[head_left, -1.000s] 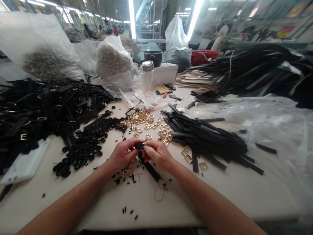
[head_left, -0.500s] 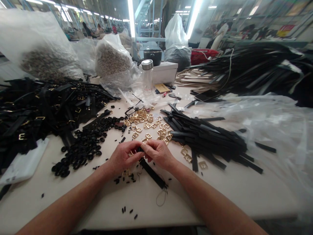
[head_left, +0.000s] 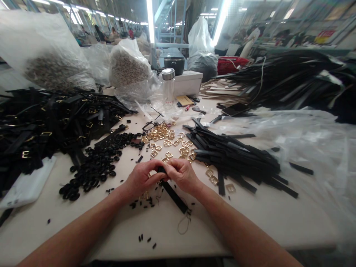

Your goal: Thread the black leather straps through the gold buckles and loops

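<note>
Factory space beyond the pale table (head_left: 116,237) is being lit by bright tubes (head_left: 150,22), and far-off people (head_left: 99,34) are being shown only as small, blurred figures. Across the tabletop, gold buckles (head_left: 160,132) are being kept in a loose scatter between a mound of black rings (head_left: 91,174) and a pile of black strips (head_left: 236,159). Farther left, a heap of buckled straps (head_left: 55,126) is being crowded against clear bags (head_left: 129,65).

At the near middle, just in front of the buckles, a black strap (head_left: 175,196) is being held at its upper end, its length being angled toward the near edge. By the left hand (head_left: 141,177) this end is being pinched between thumb and bent fingers; by the right hand (head_left: 182,176) it is being gripped from the other side, fingers curled in. Exact fingertip contact is being hidden, and whether a buckle is being held there too cannot be told.

Judging by its look, a light, narrow, fairly firm piece is being handled, bendable rather than fragile and perhaps slightly slick. Its flat faces close to the upper end are being offered as the surest hold, while a fine thread loop (head_left: 183,224) is being left beside the lower end, where it could be snagged.
</note>
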`<state>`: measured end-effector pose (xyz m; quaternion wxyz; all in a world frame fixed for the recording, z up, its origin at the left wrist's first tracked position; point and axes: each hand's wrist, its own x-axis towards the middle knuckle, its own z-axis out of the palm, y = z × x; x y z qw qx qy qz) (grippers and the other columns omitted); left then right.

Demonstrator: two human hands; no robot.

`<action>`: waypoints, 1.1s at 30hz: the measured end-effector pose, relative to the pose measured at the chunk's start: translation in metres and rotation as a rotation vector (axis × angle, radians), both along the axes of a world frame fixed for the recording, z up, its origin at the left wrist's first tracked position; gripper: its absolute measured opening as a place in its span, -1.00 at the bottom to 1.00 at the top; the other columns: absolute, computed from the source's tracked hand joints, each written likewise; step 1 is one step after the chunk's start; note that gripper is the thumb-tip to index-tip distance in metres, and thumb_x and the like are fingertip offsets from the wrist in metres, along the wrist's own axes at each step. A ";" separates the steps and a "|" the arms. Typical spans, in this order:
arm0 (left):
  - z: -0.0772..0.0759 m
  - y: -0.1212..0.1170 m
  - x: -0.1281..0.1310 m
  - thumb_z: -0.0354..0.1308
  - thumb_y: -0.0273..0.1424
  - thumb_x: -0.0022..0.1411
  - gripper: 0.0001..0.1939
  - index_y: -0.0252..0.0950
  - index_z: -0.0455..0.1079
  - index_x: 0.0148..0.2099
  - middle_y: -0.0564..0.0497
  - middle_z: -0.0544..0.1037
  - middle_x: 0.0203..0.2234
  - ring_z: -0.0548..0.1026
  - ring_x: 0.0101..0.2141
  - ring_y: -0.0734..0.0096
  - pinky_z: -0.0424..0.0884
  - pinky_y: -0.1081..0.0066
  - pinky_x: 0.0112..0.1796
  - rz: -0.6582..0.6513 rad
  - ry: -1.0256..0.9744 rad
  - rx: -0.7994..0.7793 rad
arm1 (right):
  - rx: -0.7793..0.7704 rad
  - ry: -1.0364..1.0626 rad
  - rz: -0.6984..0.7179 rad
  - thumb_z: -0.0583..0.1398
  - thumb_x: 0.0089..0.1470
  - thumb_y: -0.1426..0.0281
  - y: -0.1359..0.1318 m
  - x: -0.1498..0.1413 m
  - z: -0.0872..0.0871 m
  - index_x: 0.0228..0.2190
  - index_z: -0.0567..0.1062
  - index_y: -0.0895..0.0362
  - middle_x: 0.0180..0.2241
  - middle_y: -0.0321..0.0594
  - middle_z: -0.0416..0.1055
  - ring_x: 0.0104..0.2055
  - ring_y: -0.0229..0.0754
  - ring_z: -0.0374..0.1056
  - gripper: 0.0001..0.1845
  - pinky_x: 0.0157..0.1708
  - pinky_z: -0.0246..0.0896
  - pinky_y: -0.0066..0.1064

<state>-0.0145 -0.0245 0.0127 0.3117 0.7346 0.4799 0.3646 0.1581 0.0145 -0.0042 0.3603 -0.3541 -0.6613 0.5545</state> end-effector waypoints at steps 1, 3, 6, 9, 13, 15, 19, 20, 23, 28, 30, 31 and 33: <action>0.000 0.000 0.000 0.16 -0.37 0.24 -0.88 -0.26 0.46 -0.18 0.06 0.62 -0.45 0.54 -0.45 0.43 0.44 0.48 -0.36 -0.004 -0.001 0.005 | -0.002 0.009 0.002 0.15 0.08 0.26 0.000 0.000 0.001 -0.70 0.26 0.15 -0.70 -0.35 0.29 -0.64 -0.38 0.20 -0.59 -0.62 0.06 -0.56; -0.001 0.000 -0.001 0.15 -0.35 0.26 -0.87 -0.25 0.45 -0.17 0.05 0.62 -0.44 0.55 -0.44 0.42 0.45 0.46 -0.34 -0.007 -0.002 0.007 | -0.021 0.038 0.018 0.15 0.06 0.27 0.002 0.001 0.003 -0.71 0.26 0.14 -0.71 -0.36 0.25 -0.64 -0.39 0.19 -0.60 -0.62 0.06 -0.57; -0.003 0.001 -0.002 0.14 -0.32 0.27 -0.84 -0.25 0.45 -0.15 0.03 0.63 -0.43 0.56 -0.43 0.39 0.47 0.43 -0.33 -0.006 -0.005 0.012 | -0.063 0.085 0.065 0.14 0.02 0.26 0.003 0.003 0.005 -0.71 0.27 0.14 -0.70 -0.36 0.27 -0.65 -0.39 0.19 -0.63 -0.63 0.07 -0.57; -0.005 0.001 -0.003 0.15 -0.31 0.26 -0.82 -0.26 0.45 -0.13 0.01 0.64 -0.40 0.56 -0.41 0.39 0.47 0.42 -0.31 0.008 -0.006 0.056 | -0.106 0.121 0.097 0.14 0.00 0.24 0.005 0.005 0.006 -0.70 0.29 0.14 -0.69 -0.34 0.31 -0.65 -0.38 0.21 -0.64 -0.62 0.10 -0.56; -0.008 0.001 -0.004 0.16 -0.29 0.26 -0.79 -0.27 0.46 -0.12 -0.01 0.64 -0.37 0.57 -0.39 0.36 0.47 0.40 -0.29 0.028 -0.003 0.085 | -0.138 0.163 0.107 0.16 -0.01 0.20 0.006 0.007 0.009 -0.70 0.30 0.15 -0.68 -0.33 0.32 -0.63 -0.36 0.23 -0.63 -0.60 0.14 -0.54; -0.009 0.002 -0.005 0.16 -0.30 0.25 -0.80 -0.27 0.46 -0.12 -0.01 0.64 -0.38 0.57 -0.39 0.37 0.47 0.40 -0.30 0.031 0.008 0.098 | -0.122 0.148 0.110 0.16 0.02 0.17 0.006 0.008 0.011 -0.70 0.32 0.15 -0.68 -0.32 0.34 -0.62 -0.36 0.23 -0.60 -0.58 0.15 -0.54; -0.009 0.002 -0.005 0.18 -0.33 0.23 -0.85 -0.26 0.47 -0.17 0.03 0.62 -0.43 0.54 -0.46 0.42 0.44 0.46 -0.37 0.050 0.053 0.130 | -0.073 0.021 0.131 0.19 0.06 0.12 0.007 0.007 0.008 -0.66 0.39 0.18 -0.67 -0.31 0.36 -0.61 -0.36 0.24 -0.56 -0.57 0.14 -0.54; -0.009 0.002 -0.004 0.18 -0.34 0.22 -0.86 -0.26 0.47 -0.19 0.04 0.61 -0.45 0.53 -0.46 0.42 0.44 0.46 -0.38 0.058 0.057 0.126 | -0.066 -0.002 0.137 0.20 0.07 0.11 0.007 0.007 0.006 -0.63 0.41 0.18 -0.67 -0.31 0.37 -0.61 -0.36 0.26 -0.57 -0.57 0.14 -0.55; -0.009 0.002 -0.002 0.21 -0.37 0.17 -0.86 -0.26 0.47 -0.19 0.03 0.62 -0.44 0.55 -0.44 0.40 0.45 0.46 -0.38 0.082 0.028 0.081 | -0.081 -0.006 0.134 0.16 0.13 0.05 0.007 0.005 0.000 -0.57 0.44 0.17 -0.64 -0.31 0.37 -0.60 -0.35 0.29 -0.54 -0.56 0.17 -0.54; -0.008 0.002 0.000 0.14 -0.44 0.19 -0.82 -0.26 0.46 -0.14 0.05 0.61 -0.45 0.51 -0.51 0.47 0.40 0.52 -0.48 0.076 -0.009 -0.072 | 0.021 0.020 0.031 0.12 0.17 0.02 0.007 0.005 0.001 -0.64 0.41 0.16 -0.65 -0.29 0.37 -0.59 -0.34 0.26 -0.45 -0.53 0.17 -0.52; -0.007 0.003 -0.001 0.12 -0.45 0.20 -0.88 -0.27 0.49 -0.26 0.06 0.58 -0.49 0.45 -0.54 0.51 0.36 0.54 -0.51 0.049 0.064 -0.070 | 0.058 0.011 0.004 0.12 0.18 0.06 0.008 0.006 0.002 -0.66 0.41 0.16 -0.65 -0.28 0.38 -0.58 -0.33 0.25 -0.46 -0.51 0.17 -0.51; -0.007 0.004 -0.002 0.12 -0.45 0.19 -0.88 -0.27 0.50 -0.32 0.06 0.56 -0.51 0.43 -0.55 0.52 0.33 0.55 -0.52 0.042 0.101 -0.056 | 0.062 0.014 0.003 0.12 0.18 0.08 0.008 0.006 0.003 -0.66 0.41 0.16 -0.65 -0.28 0.38 -0.58 -0.33 0.25 -0.48 -0.51 0.16 -0.51; -0.008 0.005 -0.003 0.11 -0.47 0.17 -0.87 -0.28 0.50 -0.35 0.07 0.52 -0.54 0.38 -0.56 0.53 0.29 0.56 -0.54 0.042 0.145 -0.031 | 0.054 0.026 0.020 0.15 0.16 0.12 0.007 0.005 0.003 -0.65 0.42 0.16 -0.64 -0.30 0.37 -0.57 -0.34 0.23 -0.52 -0.51 0.15 -0.51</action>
